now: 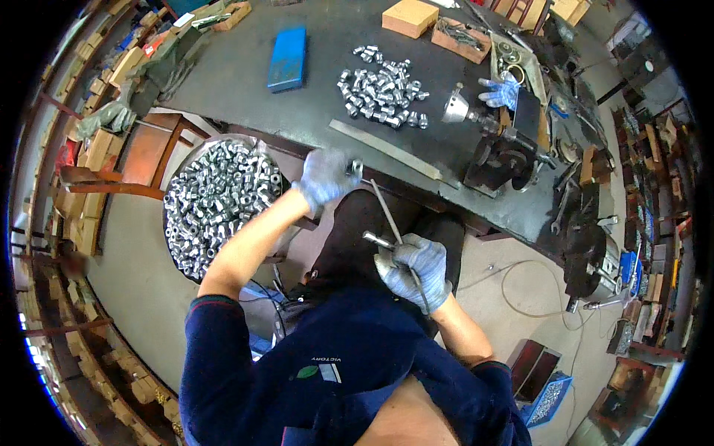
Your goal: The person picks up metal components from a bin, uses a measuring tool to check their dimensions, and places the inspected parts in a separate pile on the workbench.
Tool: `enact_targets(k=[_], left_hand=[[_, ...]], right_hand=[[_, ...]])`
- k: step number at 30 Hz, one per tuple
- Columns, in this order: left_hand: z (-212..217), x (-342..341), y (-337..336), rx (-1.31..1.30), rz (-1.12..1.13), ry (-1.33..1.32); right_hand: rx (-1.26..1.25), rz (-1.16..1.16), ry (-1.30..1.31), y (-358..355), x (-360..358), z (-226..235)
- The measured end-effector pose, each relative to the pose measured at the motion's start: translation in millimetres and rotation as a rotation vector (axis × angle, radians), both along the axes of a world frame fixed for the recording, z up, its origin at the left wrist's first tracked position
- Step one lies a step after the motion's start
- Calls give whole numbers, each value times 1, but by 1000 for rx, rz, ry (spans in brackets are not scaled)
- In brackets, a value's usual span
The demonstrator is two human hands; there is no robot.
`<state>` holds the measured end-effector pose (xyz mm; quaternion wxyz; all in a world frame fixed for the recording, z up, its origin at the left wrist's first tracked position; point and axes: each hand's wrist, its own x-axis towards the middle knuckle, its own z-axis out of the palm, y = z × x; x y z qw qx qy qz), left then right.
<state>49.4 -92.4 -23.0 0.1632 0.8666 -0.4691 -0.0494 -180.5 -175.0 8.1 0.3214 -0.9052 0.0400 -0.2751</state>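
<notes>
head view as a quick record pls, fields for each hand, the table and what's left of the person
Left hand: gloved, blurred; metal fitting at its fingertips, grip unclear
Right hand: gloved, closed around a thin rod; shiny metal piece near its thumb
Table: pile of fittings, blue block, flat metal bar, loose glove
Left of person: large heap of fittings

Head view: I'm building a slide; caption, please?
Left gloved hand near the bench; right gloved hand holding a rod and shiny fitting.
</notes>
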Motion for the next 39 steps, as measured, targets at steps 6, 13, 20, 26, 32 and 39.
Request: enact_targets(k=[6,13,20,26,32,39], left_hand=[[-5,90,-80,-164,186,71],[-11,144,-118,-911,185,925],[16,140,-19,-469,123,709],[63,106,126,266,166,94],[50,115,283,14,548,232],[22,117,332,166,671,-25]], right_hand=[[253,8,-80,-8,-12,-8],[257,-24,-8,-10,-19,-15],[285,30,-26,-7,-17,-19],[295,-42,9,-2,-26,-36],[286,25,40,4,-17,-36],[355,42,45,8,-20,-34]])
